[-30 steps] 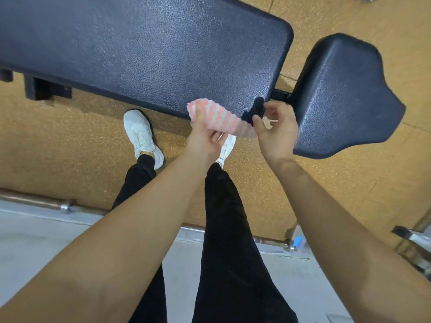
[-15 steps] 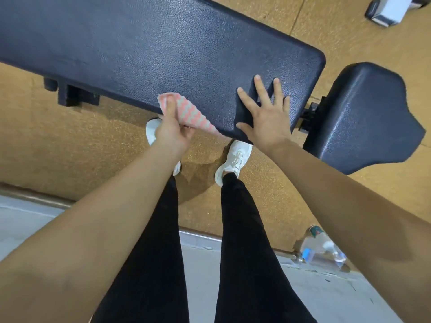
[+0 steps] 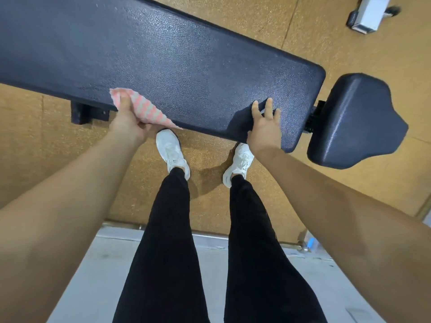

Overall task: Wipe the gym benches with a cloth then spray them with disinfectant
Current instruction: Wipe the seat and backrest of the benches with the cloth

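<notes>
We wear slim black trousers (image 3: 168,252) and white lace-up sneakers (image 3: 171,152), toes at the near edge of the bench (image 3: 186,54); our forearms (image 3: 70,206) are bare.

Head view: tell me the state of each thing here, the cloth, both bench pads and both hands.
cloth: bunched, held against the long pad's near edge, one corner poking past it.
left hand: grips the cloth, thumb on top.
right hand: resting on the long pad near its right end, fingers spread.
long pad: touched by cloth and right hand.
seat pad: untouched, beyond a gap.
</notes>
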`<state>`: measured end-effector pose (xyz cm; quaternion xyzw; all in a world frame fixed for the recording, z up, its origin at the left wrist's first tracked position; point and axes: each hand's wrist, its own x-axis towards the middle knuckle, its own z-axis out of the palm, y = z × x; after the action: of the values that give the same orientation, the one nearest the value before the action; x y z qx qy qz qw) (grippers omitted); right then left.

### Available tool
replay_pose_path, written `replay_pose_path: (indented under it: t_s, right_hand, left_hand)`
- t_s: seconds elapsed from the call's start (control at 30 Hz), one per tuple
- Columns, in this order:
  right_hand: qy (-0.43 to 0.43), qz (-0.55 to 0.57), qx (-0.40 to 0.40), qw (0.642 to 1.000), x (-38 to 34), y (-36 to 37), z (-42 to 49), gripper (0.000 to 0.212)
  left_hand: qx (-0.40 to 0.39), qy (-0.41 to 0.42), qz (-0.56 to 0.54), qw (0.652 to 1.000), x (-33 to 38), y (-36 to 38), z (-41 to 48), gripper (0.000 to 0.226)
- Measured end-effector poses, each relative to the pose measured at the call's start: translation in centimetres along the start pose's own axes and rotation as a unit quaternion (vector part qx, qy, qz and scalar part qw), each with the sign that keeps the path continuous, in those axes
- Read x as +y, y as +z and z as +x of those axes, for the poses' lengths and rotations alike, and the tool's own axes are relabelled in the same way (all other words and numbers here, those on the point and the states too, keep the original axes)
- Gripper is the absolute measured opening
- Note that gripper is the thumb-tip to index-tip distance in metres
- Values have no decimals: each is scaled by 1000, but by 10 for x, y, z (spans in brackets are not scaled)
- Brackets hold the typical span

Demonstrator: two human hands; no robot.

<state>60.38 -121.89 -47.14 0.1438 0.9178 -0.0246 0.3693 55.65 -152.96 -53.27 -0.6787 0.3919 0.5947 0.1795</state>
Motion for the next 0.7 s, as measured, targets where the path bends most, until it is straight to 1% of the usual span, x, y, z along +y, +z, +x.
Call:
replay_pose_path:
  t_s: [0.13,0.2,0.27,0.33,0.4,0.5,0.57,0.63,0.7]
  right_hand:
    - [42,39,4,998,-17,3,-9,80]
    - [54,62,1,997,-24,3,-12,74]
    - [67,79,-4,995,-34,5,-17,73]
    - [74,99,-6,992,-48,7,-22,73]
    - [64,113,7,991,-67,7,-28,68]
    - [-8,126,37,991,-107,4,-32,59]
    - [-73,135,40,987,-138,2,-30,59]
    - [-139,115,36,983,-168,0,-20,61]
    - [-189,75,35,978,-195,-5,-5,64]
  left_hand:
    - [33,3,52,998,38,-24,25,93]
    - [37,7,66,997,55,-35,42,103]
    - [35,10,77,996,68,-41,48,113]
    - [33,17,86,996,75,-44,46,110]
    - [29,19,87,996,76,-44,41,104]
    - [36,27,82,996,74,-42,30,105]
    - [32,19,67,997,73,-41,24,98]
    - [25,10,55,998,76,-41,23,89]
    - [32,4,38,999,83,-45,29,86]
